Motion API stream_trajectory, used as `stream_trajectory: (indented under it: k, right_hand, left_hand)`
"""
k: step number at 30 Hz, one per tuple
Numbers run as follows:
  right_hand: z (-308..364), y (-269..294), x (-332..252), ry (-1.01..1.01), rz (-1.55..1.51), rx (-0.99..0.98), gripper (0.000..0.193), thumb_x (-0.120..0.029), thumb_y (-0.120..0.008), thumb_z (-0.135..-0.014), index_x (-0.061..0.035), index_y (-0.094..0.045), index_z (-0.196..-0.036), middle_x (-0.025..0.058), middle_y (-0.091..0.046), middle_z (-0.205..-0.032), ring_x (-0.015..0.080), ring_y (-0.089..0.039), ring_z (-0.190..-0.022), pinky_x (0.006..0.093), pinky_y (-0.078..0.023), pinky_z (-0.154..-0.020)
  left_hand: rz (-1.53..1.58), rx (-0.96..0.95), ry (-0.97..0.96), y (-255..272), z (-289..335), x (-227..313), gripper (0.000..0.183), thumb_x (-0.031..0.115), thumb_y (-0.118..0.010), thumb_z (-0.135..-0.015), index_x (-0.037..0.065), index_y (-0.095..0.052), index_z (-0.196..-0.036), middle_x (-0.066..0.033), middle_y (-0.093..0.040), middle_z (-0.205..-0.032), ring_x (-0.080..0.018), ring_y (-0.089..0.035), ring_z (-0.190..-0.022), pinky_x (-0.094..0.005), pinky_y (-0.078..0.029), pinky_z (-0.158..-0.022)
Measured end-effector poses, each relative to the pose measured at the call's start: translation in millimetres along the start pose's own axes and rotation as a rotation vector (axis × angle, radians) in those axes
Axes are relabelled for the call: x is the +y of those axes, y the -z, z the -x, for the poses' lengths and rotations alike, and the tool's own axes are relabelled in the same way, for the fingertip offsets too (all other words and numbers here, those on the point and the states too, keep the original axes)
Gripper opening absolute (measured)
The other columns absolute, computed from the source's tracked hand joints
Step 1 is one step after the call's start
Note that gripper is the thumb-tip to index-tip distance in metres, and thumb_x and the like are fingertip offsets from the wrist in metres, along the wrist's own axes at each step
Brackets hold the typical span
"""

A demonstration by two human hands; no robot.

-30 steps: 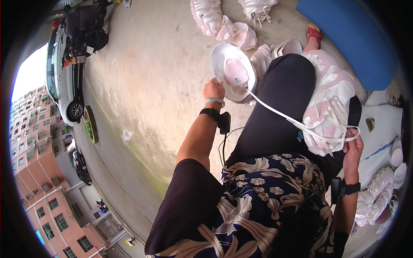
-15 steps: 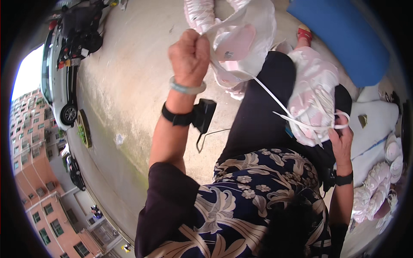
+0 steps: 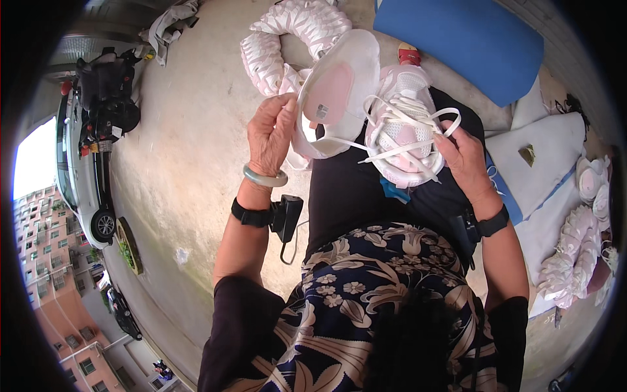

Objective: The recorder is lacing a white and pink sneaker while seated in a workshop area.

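Observation:
My left hand [image 3: 269, 134] is closed on the edge of a white shoe upper [image 3: 366, 59], its pink oval bottom panel turned toward me. On my dark-trousered lap lies a white-and-pink lace-up shoe upper [image 3: 406, 81], its laces crossing loosely over the front. A white shoelace [image 3: 346, 142] stretches between these two pieces. At the right side of the laced upper, my right hand [image 3: 467, 157] pinches a shoelace loop, thumb and forefinger close together. The fingertips partly hide the exact grip.
A curved row of nested white-and-pink uppers [image 3: 297, 23] lies ahead on the concrete. A blue board [image 3: 464, 42] stands at far right, near a red shoe [image 3: 409, 55]. More stacked uppers [image 3: 568, 258] lie on white sheeting [image 3: 542, 147] at right. A motorbike and cars are at left.
The upper in my left hand has come lower and turned its panel toward me. My right hand and the laced upper have shifted up and left in view, as the view itself moved.

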State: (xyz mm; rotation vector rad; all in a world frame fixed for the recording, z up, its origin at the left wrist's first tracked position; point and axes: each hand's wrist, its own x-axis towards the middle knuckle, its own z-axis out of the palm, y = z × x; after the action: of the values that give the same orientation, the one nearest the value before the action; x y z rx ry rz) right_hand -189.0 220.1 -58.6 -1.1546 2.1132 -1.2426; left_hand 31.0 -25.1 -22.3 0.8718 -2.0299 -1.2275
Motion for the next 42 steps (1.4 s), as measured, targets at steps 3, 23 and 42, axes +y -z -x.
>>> stream_trajectory:
  k: [3, 23, 42]
  right_hand:
    - [-6, -2, -3, 0.072, 0.018, 0.008, 0.040, -0.034, -0.055, -0.087, 0.0040, -0.055, -0.100, 0.0217, -0.061, -0.084, 0.0365, -0.059, -0.077, 0.0384, -0.046, -0.067]
    - [0, -8, 13, 0.106, 0.171, -0.074, 0.028, -0.016, -0.052, -0.089, -0.0005, -0.052, -0.112, 0.0178, -0.059, -0.097, 0.0290, -0.059, -0.089, 0.0358, -0.045, -0.077]
    - [43, 7, -26, 0.157, 0.288, -0.009, 0.083, -0.044, -0.074, -0.065, 0.0059, -0.041, -0.122, 0.0202, -0.052, -0.110, 0.0358, -0.051, -0.103, 0.0408, -0.042, -0.088]
  left_hand:
    - [0.163, 0.001, 0.130, 1, 11, -10, 0.048, 0.044, -0.046, -0.092, 0.000, -0.058, -0.110, -0.0087, -0.063, -0.098, -0.0154, -0.058, -0.091, -0.0288, -0.047, -0.078]
    - [-0.202, -0.734, -0.411, -64, 75, 91, 0.029, 0.005, -0.071, -0.067, -0.002, -0.050, -0.086, -0.0156, -0.054, -0.072, -0.0335, -0.057, -0.068, -0.0358, -0.044, -0.060]
    - [-0.350, -0.651, -1.107, -104, 72, 50, 0.034, 0.019, -0.073, -0.061, -0.003, -0.062, -0.085, -0.0151, -0.061, -0.092, -0.0264, -0.061, -0.076, -0.0338, -0.053, -0.061]
